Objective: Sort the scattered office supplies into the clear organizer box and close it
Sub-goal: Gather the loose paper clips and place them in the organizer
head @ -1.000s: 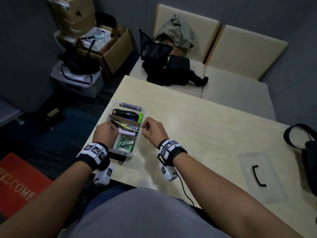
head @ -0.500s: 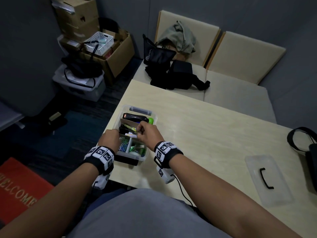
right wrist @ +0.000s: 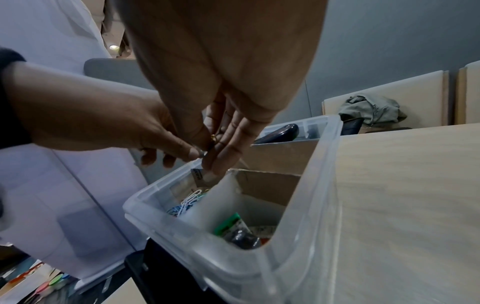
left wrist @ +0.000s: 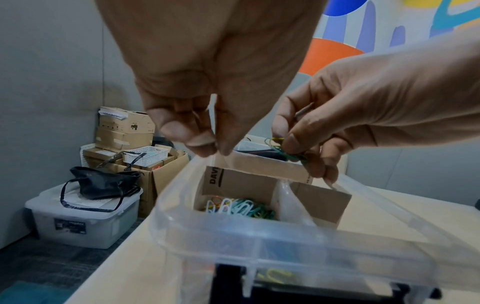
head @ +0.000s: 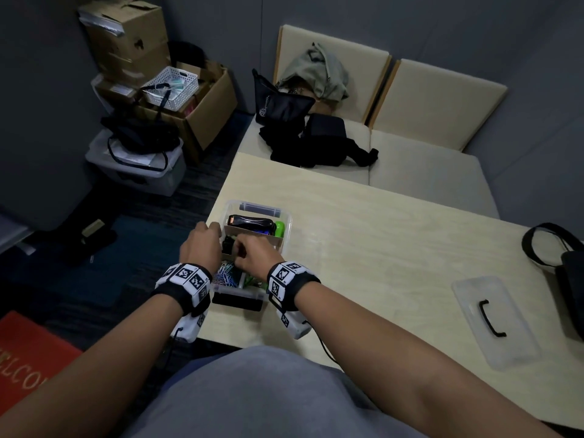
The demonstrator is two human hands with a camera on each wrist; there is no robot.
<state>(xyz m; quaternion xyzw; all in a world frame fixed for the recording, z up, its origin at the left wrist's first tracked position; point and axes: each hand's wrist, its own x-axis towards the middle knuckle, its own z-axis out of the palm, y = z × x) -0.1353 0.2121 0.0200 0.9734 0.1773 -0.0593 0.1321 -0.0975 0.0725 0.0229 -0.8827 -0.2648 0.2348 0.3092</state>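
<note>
Hands (head: 202, 245) now lower, over organizer box (head: 286, 245)

From your head camera, both hands cover the middle of the clear box (head: 286, 221), so you cannot see what lies under them. Your right hand (head: 254, 259) hides its own fingertips there. In the left wrist view, that hand pinches a small bunch of clips (left wrist: 291, 153) (green and yellow, tangled), but you cannot count them. Your left hand (left wrist: 207, 82) fills the top of that picture and is cut off by the edge. The near wall of the box is blurry, and a black thing (left wrist: 233, 288) behind it is too fuzzy to name. In the right wrist view, the green packet (right wrist: 230, 225) is blurred behind the divider (right wrist: 221, 203).
</note>
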